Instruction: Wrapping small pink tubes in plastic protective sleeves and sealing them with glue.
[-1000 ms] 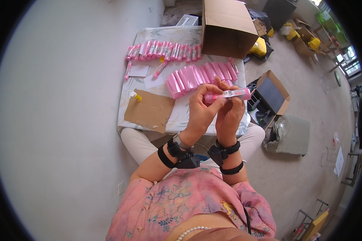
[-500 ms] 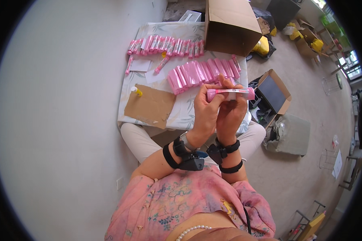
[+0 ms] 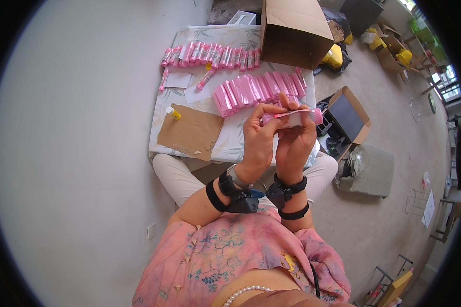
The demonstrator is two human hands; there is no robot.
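Observation:
Above the table's near right part, a pink plastic roll (image 3: 318, 116) lies sideways between my two hands. A paper label (image 3: 294, 120) wraps part of it, its white side facing me and its printed edge on top. My left hand (image 3: 259, 137) pinches the roll's left end and the label with thumb and fingers. My right hand (image 3: 297, 143) supports it from below, thumb against the label. Just beyond my hands lies a row of plain pink rolls (image 3: 251, 91). At the left, a glue bottle (image 3: 173, 113) with a white cap rests on a flat cardboard piece (image 3: 189, 134).
Labelled pink rolls (image 3: 210, 54) line the table's far side, near white paper slips (image 3: 178, 80). A large open carton (image 3: 297, 30) stands at the far right corner. On the floor to the right are an opened box (image 3: 349, 115) and a grey-covered block (image 3: 370, 171).
The roll has turned in my fingers, so more of the label's white side shows and its printed edge tilts up. My left hand has shifted slightly left.

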